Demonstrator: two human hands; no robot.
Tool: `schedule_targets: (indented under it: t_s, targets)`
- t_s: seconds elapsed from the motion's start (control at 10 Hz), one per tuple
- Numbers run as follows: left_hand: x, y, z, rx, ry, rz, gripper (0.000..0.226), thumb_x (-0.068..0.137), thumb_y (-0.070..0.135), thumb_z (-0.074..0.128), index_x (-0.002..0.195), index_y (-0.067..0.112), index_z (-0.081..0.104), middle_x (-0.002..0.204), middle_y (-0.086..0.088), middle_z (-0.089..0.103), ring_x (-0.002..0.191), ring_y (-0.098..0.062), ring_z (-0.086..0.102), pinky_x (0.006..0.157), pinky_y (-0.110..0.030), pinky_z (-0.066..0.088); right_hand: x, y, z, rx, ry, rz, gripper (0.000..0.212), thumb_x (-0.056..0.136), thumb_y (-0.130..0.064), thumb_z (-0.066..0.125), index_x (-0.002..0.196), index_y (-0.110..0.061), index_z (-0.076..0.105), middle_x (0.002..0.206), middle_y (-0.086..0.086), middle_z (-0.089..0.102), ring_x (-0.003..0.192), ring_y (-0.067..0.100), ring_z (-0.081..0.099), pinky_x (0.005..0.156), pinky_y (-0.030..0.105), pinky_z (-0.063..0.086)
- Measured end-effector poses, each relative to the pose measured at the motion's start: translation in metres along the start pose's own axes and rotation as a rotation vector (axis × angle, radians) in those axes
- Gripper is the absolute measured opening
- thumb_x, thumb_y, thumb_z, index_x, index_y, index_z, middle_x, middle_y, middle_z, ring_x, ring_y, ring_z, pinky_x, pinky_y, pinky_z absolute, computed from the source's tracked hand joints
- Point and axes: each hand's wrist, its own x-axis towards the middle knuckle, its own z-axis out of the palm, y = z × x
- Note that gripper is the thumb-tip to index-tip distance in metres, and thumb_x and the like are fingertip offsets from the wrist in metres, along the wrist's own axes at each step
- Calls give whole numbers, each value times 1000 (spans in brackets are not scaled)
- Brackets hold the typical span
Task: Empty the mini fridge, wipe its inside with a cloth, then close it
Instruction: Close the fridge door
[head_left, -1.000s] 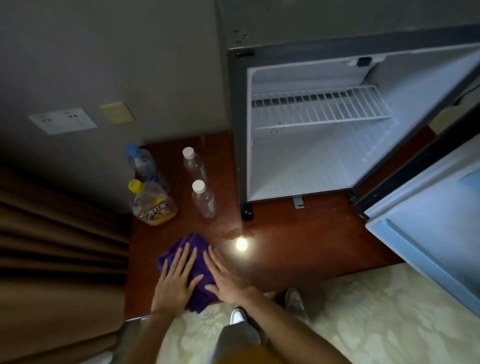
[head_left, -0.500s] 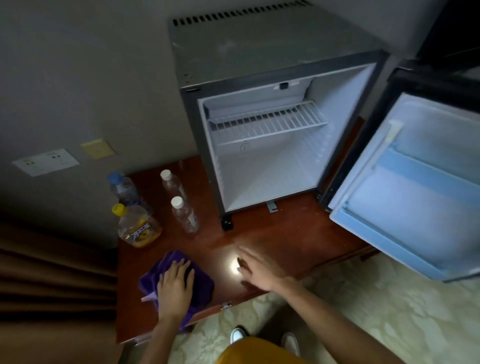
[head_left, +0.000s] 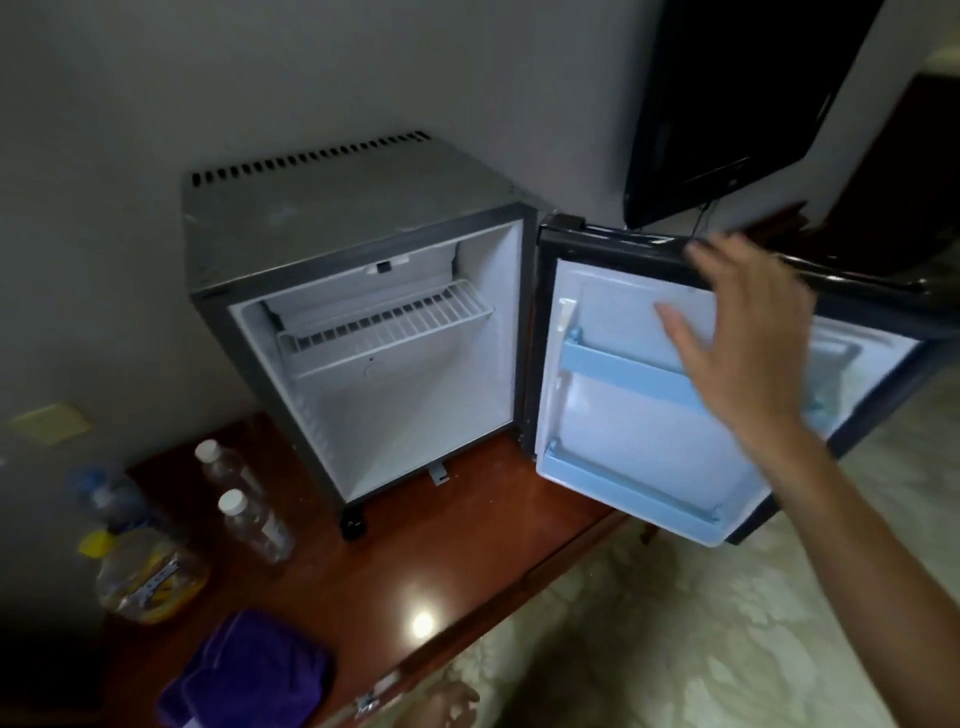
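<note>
Standing on a red-brown wooden table (head_left: 457, 561) against the wall, the fridge (head_left: 332, 249) is open and its white inside holds only a wire shelf (head_left: 384, 322) near the top. Its door (head_left: 613, 415) is swung wide to the right, showing two pale blue rails across the inner lining. A black screen (head_left: 727, 104) hangs on the wall above the door. The right hand (head_left: 743, 338) is raised in front of the door's upper part, fingers spread and holding nothing; it is blurred, and whether it touches the door cannot be told. The purple cloth (head_left: 249, 670) lies bunched on the table's near left corner, well apart from the fridge. Left of the fridge stand two clear bottles (head_left: 254, 525) with white caps, a yellow-capped bottle (head_left: 145, 571) and a blue-capped one (head_left: 104, 499); the yellow bottle's label is too blurred to read. The left hand (head_left: 441, 701) shows only in part at the bottom edge, and its fingers cannot be made out.
</note>
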Motion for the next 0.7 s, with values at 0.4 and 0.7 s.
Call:
schedule_targets:
  t_s: [0.4, 0.7]
  targets:
    - [34, 94, -64, -148, 40, 124, 29, 111, 50, 50, 138, 46, 61, 137, 25, 59, 125, 4, 62, 114, -34, 53, 16, 45, -3, -321, -335, -1, 99, 95, -84, 30, 154, -5, 42, 139, 26, 57, 126, 43, 53, 99, 52, 44]
    - [-4, 220, -171, -306, 353, 497, 36, 112, 44, 55, 149, 42, 55, 144, 24, 52, 138, -4, 59, 113, -34, 54, 7, -24, -106, -146, -922, -209, 123, 68, -105, 7, 169, -36, -9, 179, 3, -3, 164, 24, 14, 131, 42, 21]
